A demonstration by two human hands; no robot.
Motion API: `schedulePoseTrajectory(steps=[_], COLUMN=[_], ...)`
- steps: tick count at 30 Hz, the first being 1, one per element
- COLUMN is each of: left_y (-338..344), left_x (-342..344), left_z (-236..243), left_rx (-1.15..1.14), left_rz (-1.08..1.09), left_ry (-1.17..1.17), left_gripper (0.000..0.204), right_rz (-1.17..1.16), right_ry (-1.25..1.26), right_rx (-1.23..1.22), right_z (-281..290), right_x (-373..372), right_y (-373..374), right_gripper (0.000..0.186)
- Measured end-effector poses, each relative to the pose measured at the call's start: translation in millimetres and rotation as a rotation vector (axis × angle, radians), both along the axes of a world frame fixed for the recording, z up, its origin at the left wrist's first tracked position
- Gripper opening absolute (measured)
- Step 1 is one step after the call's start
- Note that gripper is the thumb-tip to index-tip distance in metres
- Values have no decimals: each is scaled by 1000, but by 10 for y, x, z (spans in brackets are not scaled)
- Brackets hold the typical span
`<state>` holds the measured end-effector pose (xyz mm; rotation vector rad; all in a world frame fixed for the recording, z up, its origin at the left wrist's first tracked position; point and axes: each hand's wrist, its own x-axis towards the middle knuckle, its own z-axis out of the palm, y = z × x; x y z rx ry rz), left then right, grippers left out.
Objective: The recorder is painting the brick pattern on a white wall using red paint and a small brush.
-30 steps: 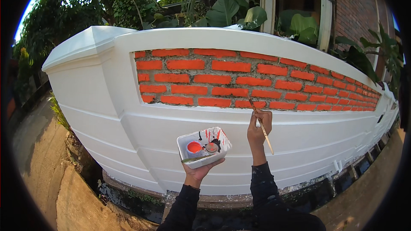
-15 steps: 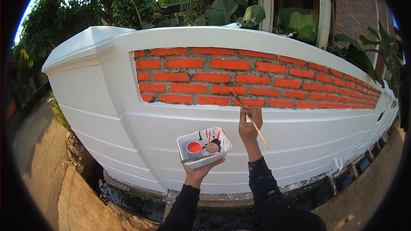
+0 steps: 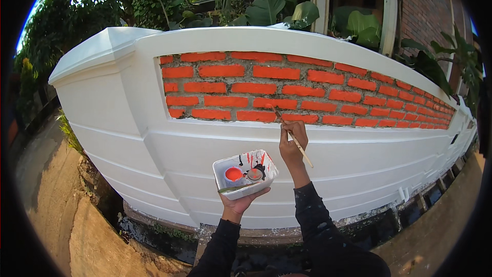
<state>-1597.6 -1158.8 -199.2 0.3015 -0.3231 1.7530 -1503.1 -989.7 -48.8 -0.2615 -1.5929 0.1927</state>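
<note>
My left hand (image 3: 240, 203) holds a white plastic tray (image 3: 266, 184) from below, containing a cup of orange paint (image 3: 233, 174), a smaller greyish cup (image 3: 254, 174) with dark smears and a thin greenish stick (image 3: 230, 188) along its near edge. In my right hand (image 3: 293, 142), a slim wooden paintbrush (image 3: 307, 160) points upward, its tip at an orange brick (image 3: 274, 104) in the lower part of a panel with grey mortar joints. This panel is framed by the smooth white wall (image 3: 179, 149).
Leafy plants (image 3: 364, 31) and upright posts (image 3: 388, 10) rise behind the wall, with a brick building (image 3: 417, 10) at upper right. A drain (image 3: 159, 235) runs along the wall's foot, bordered by a concrete path (image 3: 92, 225).
My right hand and brush have moved left and slightly up, and the bristles are now on a brick. The wall appears slightly higher in view. My left hand still holds the tray.
</note>
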Motion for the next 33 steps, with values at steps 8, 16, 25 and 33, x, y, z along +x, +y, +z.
schedulePoseTrajectory(steps=[8,16,25,33], left_y=[-43,-112,-62,-15], left_x=[-15,7,15,65], left_z=[-14,21,72,13], left_rx=[2,-36,-15,-14], left_rz=[-11,-18,-10,-29], left_ry=[-4,-19,1,7], left_gripper=[95,95,95,93], right_rz=[99,94,-20,69], right_ry=[9,39,74,52], right_rx=[-3,-30,-8,1], right_z=[18,3,-39,-36], right_x=[-83,-101,29,177], right_y=[-53,-70,83,3], right_gripper=[21,19,19,20])
